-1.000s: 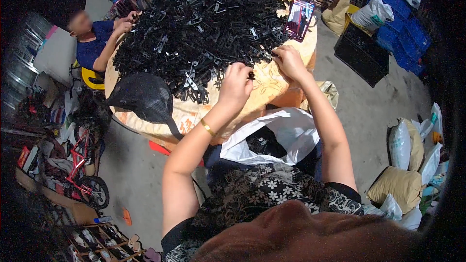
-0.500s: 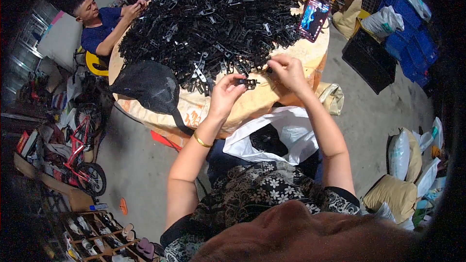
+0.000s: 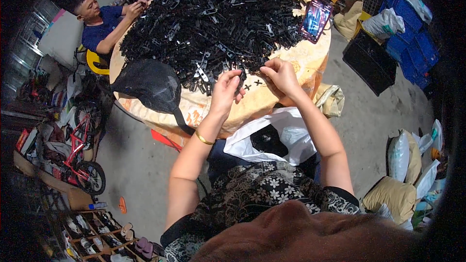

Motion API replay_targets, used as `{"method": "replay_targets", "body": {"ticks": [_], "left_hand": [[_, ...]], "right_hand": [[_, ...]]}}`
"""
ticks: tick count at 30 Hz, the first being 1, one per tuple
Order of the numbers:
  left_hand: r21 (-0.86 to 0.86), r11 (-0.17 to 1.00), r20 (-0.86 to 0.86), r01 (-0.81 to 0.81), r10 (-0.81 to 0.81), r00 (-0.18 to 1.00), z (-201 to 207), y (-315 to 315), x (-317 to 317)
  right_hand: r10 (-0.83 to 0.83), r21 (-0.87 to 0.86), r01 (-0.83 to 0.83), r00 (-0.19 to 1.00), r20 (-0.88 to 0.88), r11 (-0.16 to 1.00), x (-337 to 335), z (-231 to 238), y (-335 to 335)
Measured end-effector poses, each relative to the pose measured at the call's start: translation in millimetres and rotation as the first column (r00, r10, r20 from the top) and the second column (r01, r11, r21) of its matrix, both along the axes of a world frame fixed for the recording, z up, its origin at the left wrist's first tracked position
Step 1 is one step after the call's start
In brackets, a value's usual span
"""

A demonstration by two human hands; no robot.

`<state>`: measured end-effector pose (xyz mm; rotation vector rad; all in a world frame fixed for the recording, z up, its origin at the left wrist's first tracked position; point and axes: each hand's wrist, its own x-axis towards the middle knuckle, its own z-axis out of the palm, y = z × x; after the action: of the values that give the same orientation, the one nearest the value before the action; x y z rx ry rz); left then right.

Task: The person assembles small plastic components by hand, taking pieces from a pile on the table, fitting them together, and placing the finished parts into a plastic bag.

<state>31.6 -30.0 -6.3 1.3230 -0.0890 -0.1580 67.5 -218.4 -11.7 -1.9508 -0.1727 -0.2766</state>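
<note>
My left hand [image 3: 227, 92] is closed round a small black plastic clip-like piece [image 3: 241, 78], held upright at the near edge of the heap. My right hand [image 3: 282, 76] hovers just to the right, thumb and forefinger pinched together; whatever lies between the fingertips is too small to make out. Between the hands, small black cross-shaped pieces [image 3: 258, 82] lie on the cloth-covered table [image 3: 204, 108]. Beyond them rises a large heap of black plastic pieces [image 3: 208, 19]. An open white sack [image 3: 238, 148] with black contents rests on my lap.
Left of my left hand lies a black mesh bag [image 3: 148, 87]. A lit phone [image 3: 316, 19] stands at the table's right edge. Across the table at far left sits another person [image 3: 104, 31], hands at the heap. Blue crates [image 3: 412, 48] and stuffed sacks [image 3: 391, 196] stand at right.
The black piece in my left hand has turned from lying sideways to upright. My right hand has shifted left, closer to it, uncovering small cross-shaped pieces on the cloth.
</note>
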Motion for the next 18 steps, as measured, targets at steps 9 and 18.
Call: {"method": "replay_targets", "body": {"ticks": [9, 18], "left_hand": [[-0.247, 0.968, -0.200, 0.031, -0.082, 0.976, 4.3, 7.3, 1.4], [-0.149, 0.984, -0.106, 0.095, -0.111, 0.988, 10.7, 5.3, -11.4]], "right_hand": [[0.123, 0.320, -0.115, 0.992, -0.005, 0.940, -8.9, 0.3, -8.3], [0.128, -0.007, -0.128, 0.987, 0.094, 0.992, -42.0, 19.7, 10.4]]}}
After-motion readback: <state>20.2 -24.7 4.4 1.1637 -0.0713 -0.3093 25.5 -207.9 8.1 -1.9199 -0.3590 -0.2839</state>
